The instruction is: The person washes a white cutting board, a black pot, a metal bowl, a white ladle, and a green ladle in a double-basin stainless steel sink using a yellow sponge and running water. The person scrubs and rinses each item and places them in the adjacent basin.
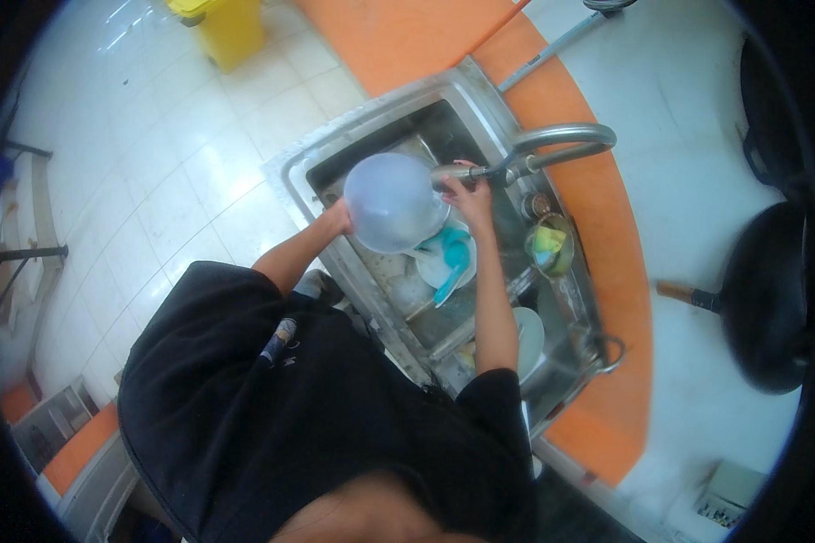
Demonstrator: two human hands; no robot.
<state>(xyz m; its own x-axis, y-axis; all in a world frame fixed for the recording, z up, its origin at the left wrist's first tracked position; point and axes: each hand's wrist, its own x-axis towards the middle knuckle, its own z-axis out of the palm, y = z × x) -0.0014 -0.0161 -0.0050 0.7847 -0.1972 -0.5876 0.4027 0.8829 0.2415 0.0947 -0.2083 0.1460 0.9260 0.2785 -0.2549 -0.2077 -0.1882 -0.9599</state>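
A translucent, rounded plastic bowl [389, 204] is tilted over the sink [292, 192], its outside turned up. My left hand [340, 216] is closed on the bowl's left edge; some fingers are hidden behind it. At the bowl's right side, my right hand [469, 197] wraps its fingers round the faucet's spray head [453, 176], which points toward the bowl. I cannot make out any running water. Below the bowl, a turquoise utensil [455, 262] lies over a white dish [433, 270] in the basin.
A container [561, 264] with a yellow-green sponge [547, 242] stands on the sink's right ledge. A pale plate [528, 339] sits in the nearer basin. The curved faucet pipe [566, 136] rises beyond my right hand. Black pans [761, 299] lie far right; a yellow bin [231, 36] stands beyond the sink.
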